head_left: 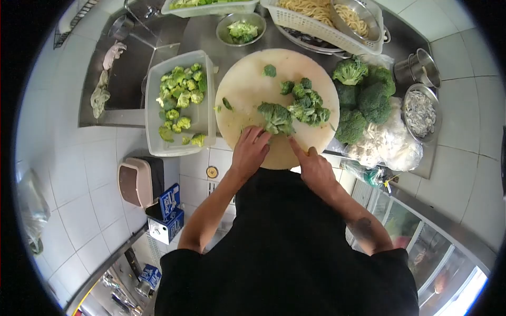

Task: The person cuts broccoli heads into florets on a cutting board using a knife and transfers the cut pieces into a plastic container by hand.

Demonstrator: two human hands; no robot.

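On a round cutting board [247,79], a piece of broccoli [276,117] lies near the front centre. My left hand [250,150] has its fingers curled against the near side of that broccoli, holding it. Just right of it, my right hand [315,167] is closed with the index finger stretched forward. It seems to grip a knife, mostly hidden under the hand; the blade does not show clearly. More broccoli florets [308,105] are heaped on the board's right half. A single small floret [270,70] sits near the far edge, and a green scrap [227,104] at the left.
A plastic tub [151,113] with cut florets stands left, beside the sink [132,79]. Whole broccoli heads [374,102] and bagged pale mushrooms [392,142] crowd the right. Behind are a metal bowl [220,34] of greens and a white basket [311,31] of noodles.
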